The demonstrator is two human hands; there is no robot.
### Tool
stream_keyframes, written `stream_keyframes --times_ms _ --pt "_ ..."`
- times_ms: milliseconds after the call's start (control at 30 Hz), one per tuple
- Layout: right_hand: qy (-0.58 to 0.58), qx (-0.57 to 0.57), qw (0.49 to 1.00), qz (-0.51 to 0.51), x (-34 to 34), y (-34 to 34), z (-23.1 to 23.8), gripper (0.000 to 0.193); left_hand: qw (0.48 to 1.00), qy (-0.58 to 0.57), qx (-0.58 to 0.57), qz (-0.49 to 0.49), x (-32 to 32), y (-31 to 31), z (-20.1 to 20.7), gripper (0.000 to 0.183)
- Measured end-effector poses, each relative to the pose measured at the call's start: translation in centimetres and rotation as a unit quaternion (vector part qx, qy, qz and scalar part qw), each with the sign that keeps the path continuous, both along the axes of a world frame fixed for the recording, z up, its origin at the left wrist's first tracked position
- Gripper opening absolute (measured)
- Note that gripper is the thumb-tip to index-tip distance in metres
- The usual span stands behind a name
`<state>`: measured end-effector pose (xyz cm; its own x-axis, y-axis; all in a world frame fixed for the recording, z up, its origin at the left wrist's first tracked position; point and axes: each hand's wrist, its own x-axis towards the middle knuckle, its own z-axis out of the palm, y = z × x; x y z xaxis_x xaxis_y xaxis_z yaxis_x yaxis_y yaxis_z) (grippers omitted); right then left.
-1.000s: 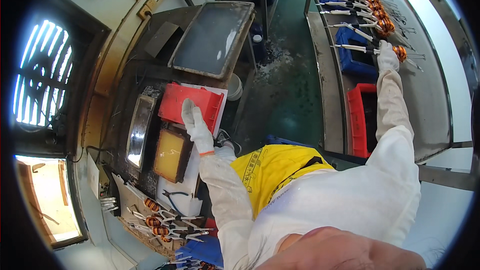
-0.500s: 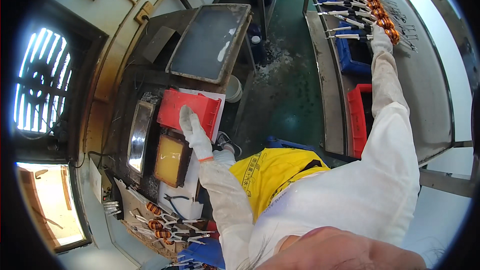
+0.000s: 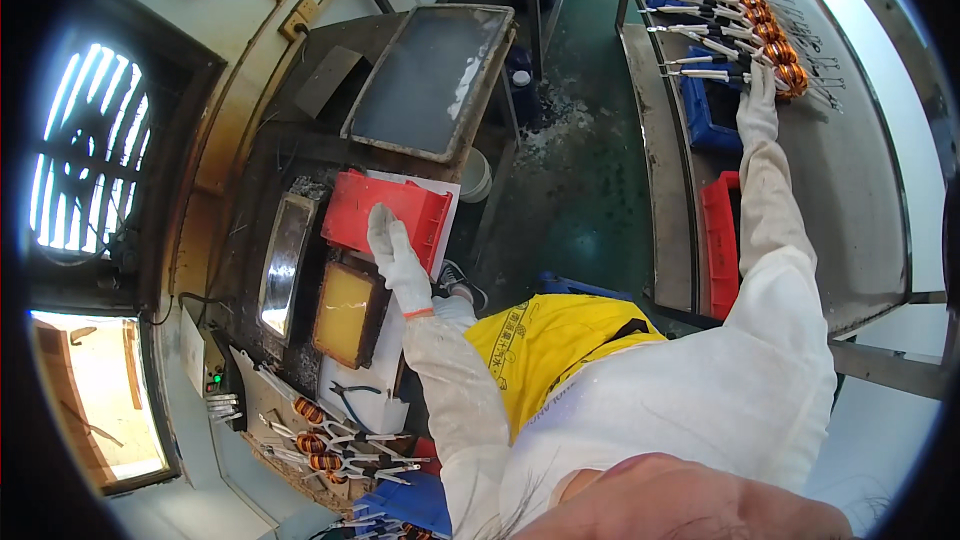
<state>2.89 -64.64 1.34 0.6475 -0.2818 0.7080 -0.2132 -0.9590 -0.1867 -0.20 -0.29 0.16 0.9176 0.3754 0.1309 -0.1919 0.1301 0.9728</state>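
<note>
Copper coil (image 3: 793,81) at my right hand (image 3: 757,112)

It lies nearest me on the right-side tabletop (image 3: 845,190); whether my fingers grip it, I can't tell. My left hand (image 3: 400,262), fingers extended, is by the red bin (image 3: 355,203). The coil seems dense and stiff, its white leads (image 3: 698,73) bendy; best held around the middle.

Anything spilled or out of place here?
Yes: pale debris lies scattered on the green floor beside a blue container, possibly spillage. The copper coils near the right hand form a neat row.
</note>
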Motion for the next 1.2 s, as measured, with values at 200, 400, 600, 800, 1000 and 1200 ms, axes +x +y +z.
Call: stream_keyframes --times_ms 200,400,600,800,1000,1200 --pt "0.071 0.109 0.991 0.022 -4.8 2.5 -8.0 0.056 1.0 0.006 0.009 -0.005 0.4 -0.1 0.0 0.045" --pt "0.436 0.151 0.878 0.13 -9.4 7.3 -18.0 0.043 0.999 0.016 0.018 0.024 0.2 0.3 -0.2 0.046" --pt "0.695 0.202 0.663 0.191 -12.0 14.5 -25.0 0.049 0.99 -0.01 -0.139 0.022 -1.8 3.0 0.4 0.03" --pt "0.746 0.241 0.576 0.23 -13.7 22.9 -25.3 0.044 0.988 0.031 -0.133 0.078 -10.2 7.6 0.9 0.033" --pt "0.733 0.154 0.582 0.316 -11.5 26.7 -25.2 0.043 0.967 0.112 -0.115 0.198 -19.0 11.8 -2.5 0.037" --pt "0.739 0.227 0.557 0.304 -9.0 23.3 -31.6 0.043 0.923 0.193 -0.12 0.311 -26.0 14.4 -3.4 0.036"
